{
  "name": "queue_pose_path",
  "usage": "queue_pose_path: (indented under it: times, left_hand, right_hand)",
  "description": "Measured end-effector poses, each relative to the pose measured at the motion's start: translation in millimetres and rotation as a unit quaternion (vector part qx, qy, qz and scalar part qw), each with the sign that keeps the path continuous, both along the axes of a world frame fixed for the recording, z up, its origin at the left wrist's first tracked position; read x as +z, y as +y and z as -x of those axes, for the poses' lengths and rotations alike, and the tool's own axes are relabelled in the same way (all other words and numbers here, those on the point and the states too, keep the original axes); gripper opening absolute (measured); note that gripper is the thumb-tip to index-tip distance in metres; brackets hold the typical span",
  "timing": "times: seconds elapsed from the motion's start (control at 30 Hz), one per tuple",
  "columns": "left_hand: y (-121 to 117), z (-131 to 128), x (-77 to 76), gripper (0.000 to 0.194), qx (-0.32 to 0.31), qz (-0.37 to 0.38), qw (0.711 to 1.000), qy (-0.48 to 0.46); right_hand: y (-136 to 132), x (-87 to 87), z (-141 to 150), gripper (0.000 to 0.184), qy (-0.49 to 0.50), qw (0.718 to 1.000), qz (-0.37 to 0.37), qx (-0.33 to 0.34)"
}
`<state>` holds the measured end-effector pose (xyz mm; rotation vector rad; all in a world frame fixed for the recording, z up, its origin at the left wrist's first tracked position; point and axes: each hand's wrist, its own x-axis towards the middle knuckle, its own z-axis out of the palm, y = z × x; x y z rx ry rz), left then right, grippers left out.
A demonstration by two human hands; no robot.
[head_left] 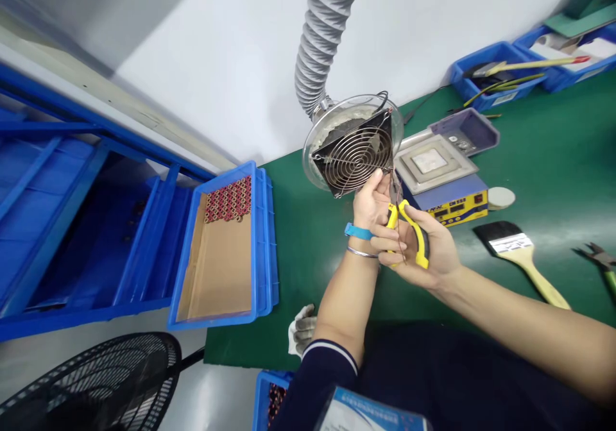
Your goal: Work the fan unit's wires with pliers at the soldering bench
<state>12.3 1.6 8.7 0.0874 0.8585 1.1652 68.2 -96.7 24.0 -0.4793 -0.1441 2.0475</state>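
Yellow-and-black-handled pliers (422, 246) sit in my right hand (440, 251), its fingers wrapped round the grips. The jaws point up, beside the fingertips of my left hand (369, 201). That hand is closed in a pinch on a thin copper-coloured wire (403, 254), which runs down past the pliers; its upper end is partly hidden by the fingers. A blue band and a metal bangle circle the left wrist. Just above the left hand is a black fan with a round wire guard (357, 160), fixed in a clear round hood on a grey flexible duct (323, 40).
A yellow-and-blue heating unit (455, 208) with a metal top stands right of my hands. Farther right lie a brush (527, 261) and green-handled cutters (601, 258). A blue crate (262, 245) holding small red-and-brass parts stands left, near a glove (303, 331) and a floor fan (96, 380).
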Motion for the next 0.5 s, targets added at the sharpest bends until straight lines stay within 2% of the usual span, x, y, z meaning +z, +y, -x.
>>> queue_pose_path:
  times: [0.1, 0.17, 0.23, 0.27, 0.3, 0.33, 0.37, 0.43, 0.5]
  left_hand:
    - [0.8, 1.5, -0.8, 0.012, -0.005, -0.033, 0.999, -0.008]
    - [2.9, 3.5, -3.4, 0.013, -0.001, -0.046, 0.999, -0.012]
    - [5.6, 6.2, -6.0, 0.016, 0.004, -0.057, 0.998, -0.021]
    - [7.0, 7.8, -7.0, 0.017, 0.007, -0.060, 0.998, -0.025]
    - [8.1, 9.4, -7.6, 0.017, 0.008, -0.062, 0.998, -0.028]
    - [9.1, 10.9, -8.0, 0.018, 0.008, -0.062, 0.998, -0.029]
    - [9.9, 12.3, -8.2, 0.018, 0.008, -0.063, 0.998, -0.029]
    - [10.6, 14.0, -8.2, 0.019, 0.006, -0.067, 0.997, -0.029]
    - [10.7, 14.3, -8.4, 0.018, 0.004, -0.068, 0.997, -0.028]
  right_hand:
    - [2.0, 9.1, 5.6, 0.038, -0.035, 0.999, -0.011, 0.002]
    - [2.8, 2.5, 3.0, 0.044, -0.137, 0.990, 0.002, 0.008]
    - [1.3, -15.0, -8.1, 0.050, -0.293, 0.956, -0.001, 0.024]
    - [-0.4, -26.2, -17.2, 0.050, -0.381, 0.924, -0.016, 0.036]
    - [-2.3, -37.7, -28.2, 0.050, -0.472, 0.879, -0.041, 0.046]
    - [-4.3, -48.2, -40.6, 0.048, -0.563, 0.821, -0.075, 0.058]
    - [-5.6, -56.8, -53.5, 0.046, -0.652, 0.747, -0.111, 0.067]
    - [-5.4, -65.1, -77.1, 0.043, -0.801, 0.570, -0.172, 0.056]
    - [0.0, -60.6, -94.0, 0.042, -0.888, 0.401, -0.224, 0.012]
